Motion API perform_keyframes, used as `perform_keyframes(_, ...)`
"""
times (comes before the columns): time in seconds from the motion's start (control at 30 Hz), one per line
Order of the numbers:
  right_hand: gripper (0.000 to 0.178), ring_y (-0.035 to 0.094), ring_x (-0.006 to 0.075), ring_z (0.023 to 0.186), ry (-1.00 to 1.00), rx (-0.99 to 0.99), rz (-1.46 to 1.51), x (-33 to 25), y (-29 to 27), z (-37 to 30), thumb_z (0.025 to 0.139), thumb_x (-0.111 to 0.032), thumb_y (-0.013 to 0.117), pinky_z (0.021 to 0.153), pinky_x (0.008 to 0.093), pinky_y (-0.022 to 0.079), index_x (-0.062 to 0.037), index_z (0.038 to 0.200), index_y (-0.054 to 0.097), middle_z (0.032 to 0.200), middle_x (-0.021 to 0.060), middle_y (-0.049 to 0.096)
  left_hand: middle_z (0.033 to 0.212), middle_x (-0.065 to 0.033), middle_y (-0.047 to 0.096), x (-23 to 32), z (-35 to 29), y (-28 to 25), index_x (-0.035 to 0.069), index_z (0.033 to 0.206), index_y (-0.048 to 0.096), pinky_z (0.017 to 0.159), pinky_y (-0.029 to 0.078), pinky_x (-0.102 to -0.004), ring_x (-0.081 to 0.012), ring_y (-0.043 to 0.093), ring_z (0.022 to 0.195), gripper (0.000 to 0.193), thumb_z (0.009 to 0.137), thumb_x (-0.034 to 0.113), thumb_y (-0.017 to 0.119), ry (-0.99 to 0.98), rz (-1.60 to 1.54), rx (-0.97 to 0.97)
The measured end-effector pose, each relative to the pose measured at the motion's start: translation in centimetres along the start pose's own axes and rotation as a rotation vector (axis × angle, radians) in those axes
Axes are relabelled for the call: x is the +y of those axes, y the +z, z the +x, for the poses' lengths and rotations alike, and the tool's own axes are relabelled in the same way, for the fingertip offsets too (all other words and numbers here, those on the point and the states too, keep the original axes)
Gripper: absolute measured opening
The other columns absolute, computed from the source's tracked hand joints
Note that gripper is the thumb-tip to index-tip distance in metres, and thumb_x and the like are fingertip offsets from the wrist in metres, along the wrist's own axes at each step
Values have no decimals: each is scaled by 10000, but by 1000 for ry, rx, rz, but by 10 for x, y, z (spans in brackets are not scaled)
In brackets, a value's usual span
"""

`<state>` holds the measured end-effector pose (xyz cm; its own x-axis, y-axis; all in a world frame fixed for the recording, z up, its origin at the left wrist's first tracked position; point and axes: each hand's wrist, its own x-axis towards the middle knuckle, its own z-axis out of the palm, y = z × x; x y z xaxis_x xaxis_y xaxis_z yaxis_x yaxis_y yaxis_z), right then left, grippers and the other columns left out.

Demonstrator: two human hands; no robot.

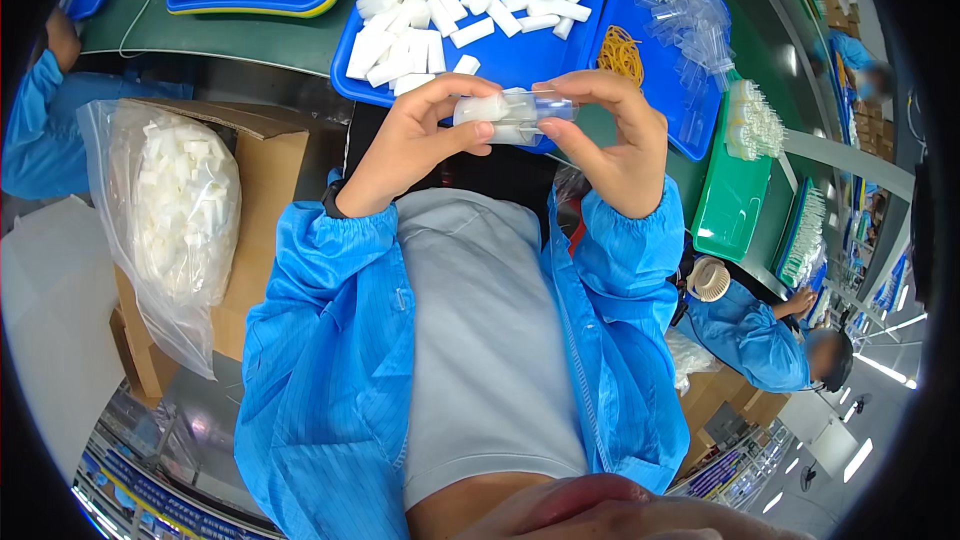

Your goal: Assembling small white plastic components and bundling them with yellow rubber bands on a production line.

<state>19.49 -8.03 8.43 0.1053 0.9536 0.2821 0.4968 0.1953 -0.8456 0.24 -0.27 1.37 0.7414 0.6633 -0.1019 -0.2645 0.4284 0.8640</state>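
Note:
Between my two hands lies a clear plastic tube (pixel 555 109) with white pieces (pixel 487 109) at its left end, held level above the near edge of the blue tray. My left hand (pixel 425 135) is closed, pinching the white end with thumb and fingers. With thumb and fingertips, my right hand (pixel 622 130) grips the clear end. Whether the white pieces sit wholly inside the tube, I cannot tell. Just beyond, many white foam-like blocks (pixel 470 32) are heaped in the blue tray (pixel 350 88).
To the right, another blue tray (pixel 688 140) holds clear tubes (pixel 685 15) and yellow rubber bands (pixel 621 55). Beside it, a green tray (pixel 735 202) carries white bristly parts (pixel 752 120). At left, a bag of white pieces (pixel 185 210) fills a cardboard box (pixel 270 165). Co-workers sit on both sides.

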Motion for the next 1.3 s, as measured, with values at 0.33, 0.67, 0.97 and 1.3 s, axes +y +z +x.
perform_keyframes(0.33,285,632,194,819,-37,11,-15,6,5,-4,710,-30,774,719,276,498,-22,979,678,931,101,685,1174,-107,531,-8,1,-5,49,1105,593,734,583,-288,-189,546,1072,237,873,83,632,70,79,-13)
perform_keyframes(0.67,259,653,215,865,-76,151,168,21,19,-17,702,16,770,750,297,515,12,937,659,931,141,688,1062,-82,521,-4,2,4,34,978,611,646,571,-229,-138,590,903,126,884,115,635,199,223,23)
perform_keyframes(0.97,284,644,235,831,-198,-29,-49,16,-4,-1,651,-38,806,725,316,509,-10,909,693,868,107,690,1089,-89,545,1,1,-4,45,1058,630,640,550,-224,-164,580,971,205,865,108,662,211,436,18)
perform_keyframes(1.3,293,634,248,829,-248,-40,-225,14,-9,1,628,-82,805,735,342,496,-11,894,704,848,96,684,1233,-125,563,-9,-6,-29,34,1308,505,746,581,-283,-196,613,1037,402,950,213,547,-100,-375,-50)
